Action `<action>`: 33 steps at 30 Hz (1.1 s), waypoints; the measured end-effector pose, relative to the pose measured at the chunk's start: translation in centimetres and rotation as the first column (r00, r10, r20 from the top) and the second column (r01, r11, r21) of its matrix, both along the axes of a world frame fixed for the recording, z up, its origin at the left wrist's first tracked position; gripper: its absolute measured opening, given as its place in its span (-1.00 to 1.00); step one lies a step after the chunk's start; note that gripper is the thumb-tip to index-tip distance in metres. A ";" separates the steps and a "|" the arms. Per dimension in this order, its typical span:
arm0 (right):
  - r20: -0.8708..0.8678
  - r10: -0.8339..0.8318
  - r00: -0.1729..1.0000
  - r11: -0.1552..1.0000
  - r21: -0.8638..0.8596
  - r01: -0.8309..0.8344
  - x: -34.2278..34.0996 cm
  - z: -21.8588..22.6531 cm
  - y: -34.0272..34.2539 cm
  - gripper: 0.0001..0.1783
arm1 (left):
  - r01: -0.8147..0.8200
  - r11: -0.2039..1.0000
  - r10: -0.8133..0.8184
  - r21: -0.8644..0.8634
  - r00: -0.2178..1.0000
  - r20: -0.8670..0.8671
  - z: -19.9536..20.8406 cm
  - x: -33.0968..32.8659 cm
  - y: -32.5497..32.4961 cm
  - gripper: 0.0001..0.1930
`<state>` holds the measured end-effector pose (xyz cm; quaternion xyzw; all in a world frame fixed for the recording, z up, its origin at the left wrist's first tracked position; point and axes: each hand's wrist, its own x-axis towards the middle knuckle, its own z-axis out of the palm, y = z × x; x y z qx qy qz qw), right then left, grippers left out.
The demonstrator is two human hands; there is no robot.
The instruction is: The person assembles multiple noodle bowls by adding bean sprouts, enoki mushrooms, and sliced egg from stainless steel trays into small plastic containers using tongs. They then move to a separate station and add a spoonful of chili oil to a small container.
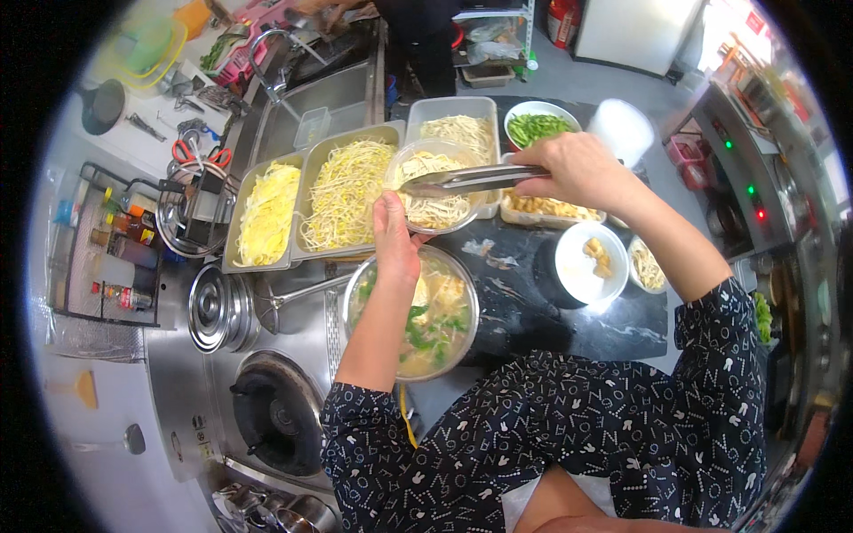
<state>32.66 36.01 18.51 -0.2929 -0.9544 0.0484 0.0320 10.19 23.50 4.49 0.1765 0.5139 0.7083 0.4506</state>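
My left hand (396, 238) grips the side of a clear plastic bowl (468, 216) of pale shredded strips, holding it above the counter. In my right hand (573, 167) is a pair of metal tongs (484, 179), their tips down in the strips at the bowl's left side. Under my left forearm stands a round metal pot (472, 311) of broth with green leaves and pale pieces, partly hidden by the arm. Beyond the bowl are a tray of bean sprouts (348, 182), a tray of yellowish shreds (269, 213) and a tray of pale strips (466, 127).
A gas burner (280, 413) and stacked metal lids (213, 306) are at left. Right of the bowl are a white bowl with a few pieces (569, 282), a bowl of chopped greens (538, 123) and a white tub (620, 129). Another person (418, 44) stands at the far side.
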 end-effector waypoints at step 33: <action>-0.269 -0.900 0.343 0.385 -0.858 0.339 29.0 -28.3 -14.5 -0.66 | -0.002 0.965 0.071 -0.262 0.964 0.255 -14.9 21.9 -1.5 -0.66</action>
